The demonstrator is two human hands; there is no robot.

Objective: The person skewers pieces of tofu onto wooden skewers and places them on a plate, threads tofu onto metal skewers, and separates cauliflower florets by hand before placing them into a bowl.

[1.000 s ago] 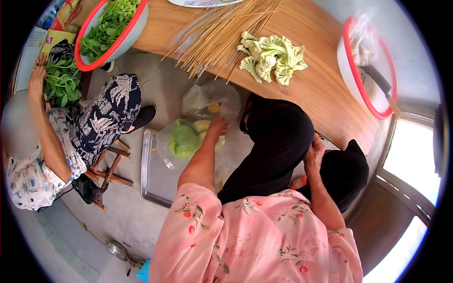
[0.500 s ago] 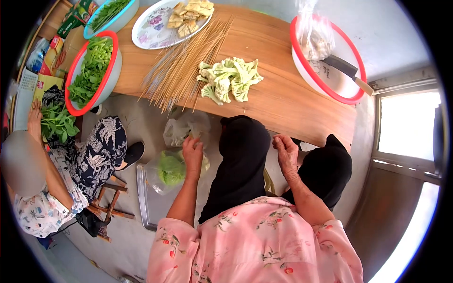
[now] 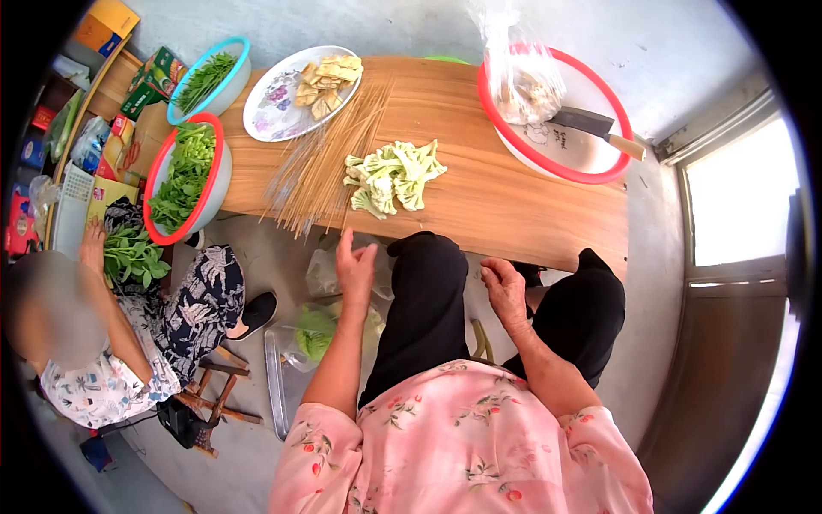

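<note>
My left hand [image 3: 356, 267] is raised just in front of the table's near edge, below the bamboo skewers [image 3: 330, 163]. Its index finger points up, apart from the others, and nothing shows in it. Over my lap, my right hand [image 3: 505, 293] is closed with its fingers curled in; what they hold, if anything, is hidden. Cut cauliflower florets [image 3: 394, 176] lie heaped on the wooden table [image 3: 514, 218], right of the loose skewers. Behind the skewers stands an oval floral plate [image 3: 272, 101] carrying sliced pale-yellow food [image 3: 328, 81].
At right, a red-rimmed basin [image 3: 612, 137] holds a plastic bag [image 3: 524, 90] and a cleaver [image 3: 586, 122]. Leafy greens fill a red-rimmed basin [image 3: 224, 184] and a blue basin [image 3: 235, 81] at left. A seated person [image 3: 128, 377] handles greens. A bagged cabbage [image 3: 315, 332] sits below.
My left hand has risen toward the table edge and its index finger has straightened. My right hand stays curled over my lap. The camera view has shifted, so the table appears lower and further left.
</note>
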